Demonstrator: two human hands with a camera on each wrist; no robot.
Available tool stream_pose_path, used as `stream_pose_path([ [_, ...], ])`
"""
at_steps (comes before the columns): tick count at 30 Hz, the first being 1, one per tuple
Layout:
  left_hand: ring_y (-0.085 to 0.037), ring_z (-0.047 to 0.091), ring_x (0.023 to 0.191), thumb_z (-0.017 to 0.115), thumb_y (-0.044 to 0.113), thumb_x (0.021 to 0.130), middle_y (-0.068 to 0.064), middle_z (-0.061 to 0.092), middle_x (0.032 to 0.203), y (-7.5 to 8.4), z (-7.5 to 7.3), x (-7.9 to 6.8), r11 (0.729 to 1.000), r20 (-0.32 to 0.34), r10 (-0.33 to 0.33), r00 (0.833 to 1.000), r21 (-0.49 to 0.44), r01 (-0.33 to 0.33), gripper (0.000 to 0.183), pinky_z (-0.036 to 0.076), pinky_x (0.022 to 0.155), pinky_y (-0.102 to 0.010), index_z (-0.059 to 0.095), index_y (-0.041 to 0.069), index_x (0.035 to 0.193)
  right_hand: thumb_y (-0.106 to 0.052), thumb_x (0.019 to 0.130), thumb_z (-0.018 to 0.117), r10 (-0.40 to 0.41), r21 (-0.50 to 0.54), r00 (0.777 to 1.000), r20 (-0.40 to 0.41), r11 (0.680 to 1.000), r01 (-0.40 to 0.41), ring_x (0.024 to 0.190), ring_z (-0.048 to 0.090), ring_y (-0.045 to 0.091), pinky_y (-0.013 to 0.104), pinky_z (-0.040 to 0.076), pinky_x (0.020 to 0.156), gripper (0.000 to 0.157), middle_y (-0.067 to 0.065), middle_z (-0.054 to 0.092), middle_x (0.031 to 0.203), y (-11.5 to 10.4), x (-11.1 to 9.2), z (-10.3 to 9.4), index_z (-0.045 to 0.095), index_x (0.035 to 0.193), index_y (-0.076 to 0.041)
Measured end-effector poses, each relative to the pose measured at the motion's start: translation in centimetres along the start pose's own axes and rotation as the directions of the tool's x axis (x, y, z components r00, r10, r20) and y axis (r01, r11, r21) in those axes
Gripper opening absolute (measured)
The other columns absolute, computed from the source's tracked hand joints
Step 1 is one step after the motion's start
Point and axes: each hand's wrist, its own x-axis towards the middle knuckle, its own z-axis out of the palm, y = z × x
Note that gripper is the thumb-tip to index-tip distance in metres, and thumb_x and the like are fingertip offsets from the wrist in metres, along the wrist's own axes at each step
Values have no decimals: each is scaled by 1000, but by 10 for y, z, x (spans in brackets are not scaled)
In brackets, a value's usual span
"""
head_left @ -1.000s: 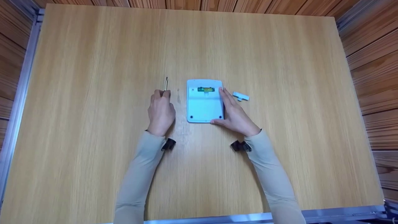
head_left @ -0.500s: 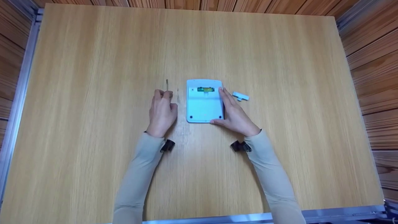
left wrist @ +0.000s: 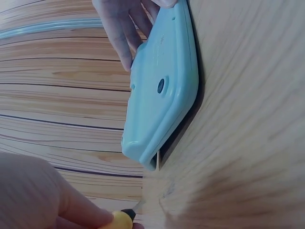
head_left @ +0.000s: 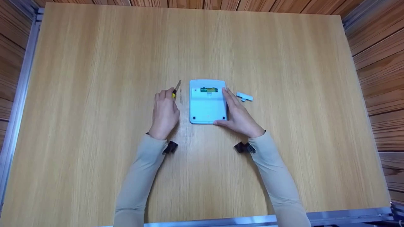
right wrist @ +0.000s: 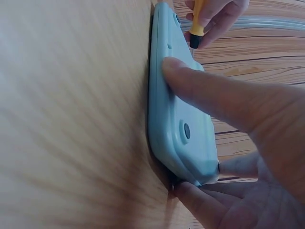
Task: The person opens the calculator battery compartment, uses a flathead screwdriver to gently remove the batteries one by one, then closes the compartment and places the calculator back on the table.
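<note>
A light-blue device (head_left: 207,108), shaped like a desk calculator, lies back side up on the table. Its battery bay is uncovered, with a green battery (head_left: 209,90) inside. My right hand (head_left: 241,119) grips the device's right side, thumb (right wrist: 205,88) at the near edge and fingers along the side. To the device's left, my left hand (head_left: 164,115) pinches a screwdriver (head_left: 177,88) with a yellow handle and black collar. Its metal shaft points away and slightly right, apart from the device. Most of the handle is hidden by the hand in the head view.
A small light-blue battery cover (head_left: 244,96) lies on the wooden table (head_left: 202,176) just right of the device. Metal rails run along the table's left and front edges, and wood-plank panels (head_left: 378,94) surround it.
The screwdriver has turned in my left hand: its shaft pointed straight away before and now leans right, showing some yellow handle. My right hand and the device have stayed put.
</note>
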Motion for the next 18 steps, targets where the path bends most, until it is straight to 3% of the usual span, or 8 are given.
stream_pose_path([
  [10, -29, 52, 114, 53, 2, 96, -20, 59, 122, 0, -2, -1, 991, -76, 68, 995, -114, -76, 33, 46, 100, -37, 56, -5, 128, -27, 81, 78, 8, 8, 1000, 10, 1000, -8, 148, 9, 31, 45, 20, 118, 107, 16, 5, 161, 0, 1, 0, 3, 155, -12],
  [18, -27, 56, 112, 56, 2, 94, -17, 61, 119, 2, -3, -4, 987, -129, 84, 988, -126, -100, 31, 47, 99, -35, 60, -2, 125, -27, 81, 77, 14, 0, 1000, 10, 1000, -14, 148, 9, 32, 44, 20, 118, 106, 17, 6, 161, 0, 0, 0, 3, 155, -12],
])
